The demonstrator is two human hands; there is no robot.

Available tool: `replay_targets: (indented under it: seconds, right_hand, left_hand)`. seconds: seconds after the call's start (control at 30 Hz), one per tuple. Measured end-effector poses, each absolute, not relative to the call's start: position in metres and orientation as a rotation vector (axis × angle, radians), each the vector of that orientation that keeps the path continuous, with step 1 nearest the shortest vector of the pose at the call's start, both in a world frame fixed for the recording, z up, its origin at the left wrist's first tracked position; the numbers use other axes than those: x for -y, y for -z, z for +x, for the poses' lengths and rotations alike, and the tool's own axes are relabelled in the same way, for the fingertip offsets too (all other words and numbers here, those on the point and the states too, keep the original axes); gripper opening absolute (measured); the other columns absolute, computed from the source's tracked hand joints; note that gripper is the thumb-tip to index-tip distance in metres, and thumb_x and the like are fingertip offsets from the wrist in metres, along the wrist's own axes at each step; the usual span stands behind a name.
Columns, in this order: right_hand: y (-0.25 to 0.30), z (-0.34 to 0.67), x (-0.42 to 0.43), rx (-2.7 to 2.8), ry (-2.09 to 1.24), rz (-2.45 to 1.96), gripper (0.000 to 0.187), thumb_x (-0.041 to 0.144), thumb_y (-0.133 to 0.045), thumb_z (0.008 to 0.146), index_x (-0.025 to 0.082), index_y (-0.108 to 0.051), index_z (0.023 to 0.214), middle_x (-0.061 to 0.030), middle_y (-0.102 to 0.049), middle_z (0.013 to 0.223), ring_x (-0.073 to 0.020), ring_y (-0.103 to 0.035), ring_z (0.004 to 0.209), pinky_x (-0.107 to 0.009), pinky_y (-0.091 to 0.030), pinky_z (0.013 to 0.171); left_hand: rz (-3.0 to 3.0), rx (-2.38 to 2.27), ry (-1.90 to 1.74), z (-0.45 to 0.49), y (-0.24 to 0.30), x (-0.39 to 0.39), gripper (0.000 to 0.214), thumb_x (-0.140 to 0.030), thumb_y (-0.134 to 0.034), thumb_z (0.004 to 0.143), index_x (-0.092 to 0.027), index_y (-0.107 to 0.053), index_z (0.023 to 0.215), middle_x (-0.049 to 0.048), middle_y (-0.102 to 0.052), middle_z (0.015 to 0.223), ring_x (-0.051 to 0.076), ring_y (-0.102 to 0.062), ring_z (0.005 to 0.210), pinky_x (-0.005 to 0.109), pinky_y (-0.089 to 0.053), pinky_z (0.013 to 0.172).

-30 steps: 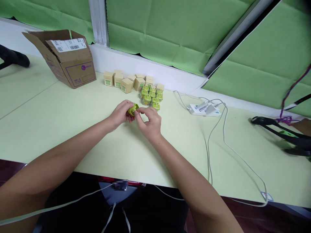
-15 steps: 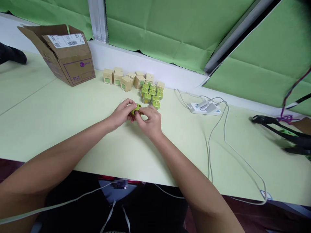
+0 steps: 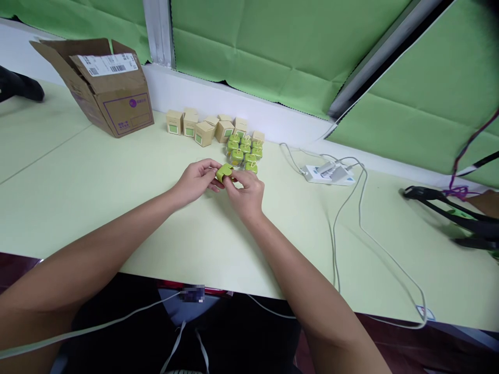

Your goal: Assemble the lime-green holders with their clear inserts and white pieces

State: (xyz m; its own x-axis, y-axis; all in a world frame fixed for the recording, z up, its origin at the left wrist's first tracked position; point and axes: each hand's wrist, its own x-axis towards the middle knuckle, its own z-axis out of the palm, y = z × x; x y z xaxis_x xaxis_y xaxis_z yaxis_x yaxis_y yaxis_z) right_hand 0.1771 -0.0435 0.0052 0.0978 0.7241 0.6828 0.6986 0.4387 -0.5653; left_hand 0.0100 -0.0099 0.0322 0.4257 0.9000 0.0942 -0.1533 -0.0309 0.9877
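left hand (image 3: 197,182) and right hand (image 3: 246,195) pinch a lime-green rounded item (image 3: 224,173) at frame centre, just below lime-green items (image 3: 244,154) and small kraft boxes (image 3: 205,134); open cardboard carton (image 3: 123,106) at upper left.

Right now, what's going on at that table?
A person is holding a small green object between their left hand and right hand, over a table. Just beyond sit a cluster of similar green objects and small tan boxes, with an open cardboard carton farther left.

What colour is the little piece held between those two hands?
The little piece is yellow-green, as the head view shows.
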Motion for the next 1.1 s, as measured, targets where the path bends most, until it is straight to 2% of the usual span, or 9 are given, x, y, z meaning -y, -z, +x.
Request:
replay_targets:
  seconds: [0.13,0.27,0.53,0.63,0.73,0.9,1.03,1.1]
  right_hand:
    - [-0.006,0.177,0.045,1.605,-0.045,-1.232,0.021,0.031,-0.063,0.094,0.027,-0.082,0.087,-0.0035,-0.081,0.085,-0.0224,-0.07,0.076,-0.043,-0.056,0.086]
    - [-0.005,0.177,0.044,1.609,-0.055,-1.206,0.021,0.03,-0.064,0.094,0.027,-0.083,0.086,-0.0015,-0.081,0.081,-0.0194,-0.069,0.073,-0.038,-0.056,0.082]
    - [-0.004,0.177,0.042,1.607,-0.071,-1.159,0.021,0.032,-0.066,0.094,0.026,-0.083,0.084,-0.0015,-0.08,0.081,-0.0177,-0.068,0.071,-0.035,-0.057,0.077]
    - [-0.009,0.176,0.044,1.662,-0.135,-1.151,0.028,0.038,-0.062,0.098,0.024,-0.082,0.085,-0.0039,-0.081,0.086,-0.0194,-0.07,0.077,-0.037,-0.057,0.081]
    - [-0.011,0.175,0.045,1.658,-0.226,-1.135,0.03,0.042,-0.058,0.101,0.025,-0.081,0.093,-0.0051,-0.082,0.094,-0.0209,-0.071,0.084,-0.038,-0.057,0.084]
    - [-0.009,0.174,0.042,1.497,-0.423,-1.132,0.021,0.045,-0.07,0.092,0.025,-0.074,0.096,-0.003,-0.077,0.092,-0.0189,-0.066,0.083,-0.037,-0.056,0.082]
    - [-0.012,0.173,0.039,1.306,-0.629,-1.117,0.038,0.051,-0.085,0.077,0.025,-0.065,0.096,0.0011,-0.066,0.088,-0.0142,-0.061,0.077,-0.03,-0.054,0.075]
    - [-0.014,0.172,0.039,1.28,-0.843,-1.051,0.043,0.058,-0.085,0.077,0.025,-0.064,0.097,0.0005,-0.067,0.093,-0.014,-0.063,0.079,-0.03,-0.055,0.073]
  left_hand:
    - [1.433,-0.735,-1.024,0.007,-0.025,0.007,0.014,-0.027,-0.074,0.094,-0.015,-0.068,0.097,0.0039,-0.075,0.084,0.015,-0.075,0.073,0.03,-0.064,0.074]
    - [1.624,-0.737,-1.038,0.001,-0.019,0.006,0.019,-0.035,-0.071,0.096,-0.017,-0.066,0.1,0.0049,-0.076,0.089,0.017,-0.077,0.078,0.032,-0.064,0.076]
    - [1.787,-0.77,-1.003,-0.005,-0.018,0.004,0.013,-0.031,-0.064,0.097,-0.02,-0.065,0.103,0.0047,-0.077,0.093,0.017,-0.076,0.08,0.032,-0.064,0.076]
    - [1.757,-0.793,-1.024,-0.005,-0.02,0.004,0.011,-0.028,-0.063,0.095,-0.02,-0.064,0.102,0.0035,-0.076,0.092,0.016,-0.075,0.076,0.031,-0.063,0.075]
    - [1.739,-0.804,-1.045,-0.005,-0.021,0.004,0.009,-0.025,-0.064,0.093,-0.02,-0.062,0.1,0.0023,-0.074,0.089,0.015,-0.074,0.074,0.029,-0.061,0.073]
    - [1.809,-0.794,-1.076,-0.005,-0.023,0.006,0.006,-0.02,-0.06,0.087,-0.02,-0.059,0.093,-0.0008,-0.069,0.081,0.015,-0.073,0.074,0.027,-0.057,0.07]
    - [1.867,-0.773,-1.111,-0.004,-0.024,0.009,0.003,-0.019,-0.058,0.084,-0.02,-0.057,0.087,-0.0017,-0.067,0.079,0.014,-0.07,0.073,0.026,-0.053,0.069]
    - [1.878,-0.763,-1.115,-0.004,-0.026,0.01,0.003,-0.019,-0.057,0.083,-0.02,-0.057,0.086,-0.002,-0.066,0.077,0.014,-0.067,0.071,0.026,-0.051,0.067]
